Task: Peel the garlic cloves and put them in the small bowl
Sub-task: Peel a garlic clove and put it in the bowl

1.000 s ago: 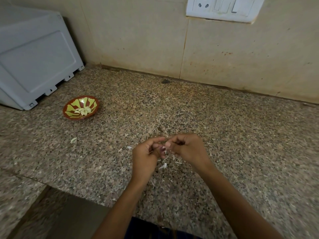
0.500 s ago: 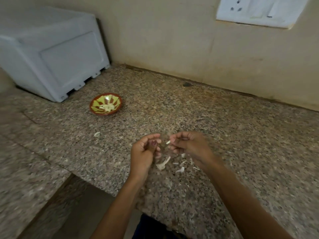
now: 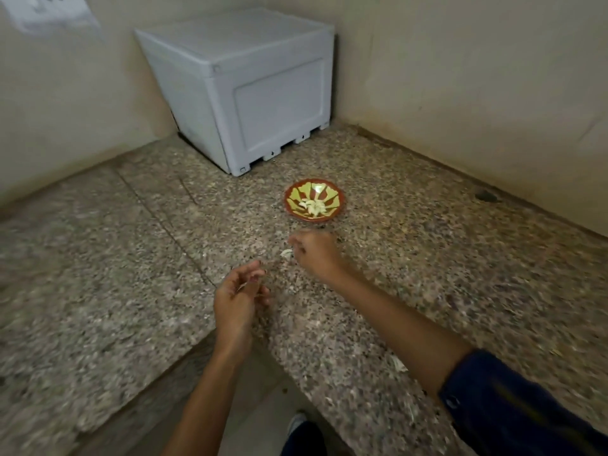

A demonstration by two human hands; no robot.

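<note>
The small red and yellow bowl [image 3: 332,189] sits on the granite counter with several peeled garlic cloves [image 3: 314,207] in it. My right hand [image 3: 317,255] hovers just short of the bowl's near rim, its fingers pinched together on a small garlic clove that they mostly hide. Lower and to the left, my left hand [image 3: 238,301] is curled near the counter's front edge, holding a pale sliver of garlic peel [image 3: 244,286]. A white scrap of peel [image 3: 286,253] lies on the counter beside my right fingertips.
A white plastic box [image 3: 250,90] stands in the corner behind the bowl. Walls close the counter at the back and left. Bits of garlic skin [image 3: 398,363] lie scattered on the counter [image 3: 460,258]. The counter's front edge drops off under my left wrist.
My hands have parted. The right hand has travelled toward the bowl while the left stayed back. My view has swung left, so the bowl now sits near the middle.
</note>
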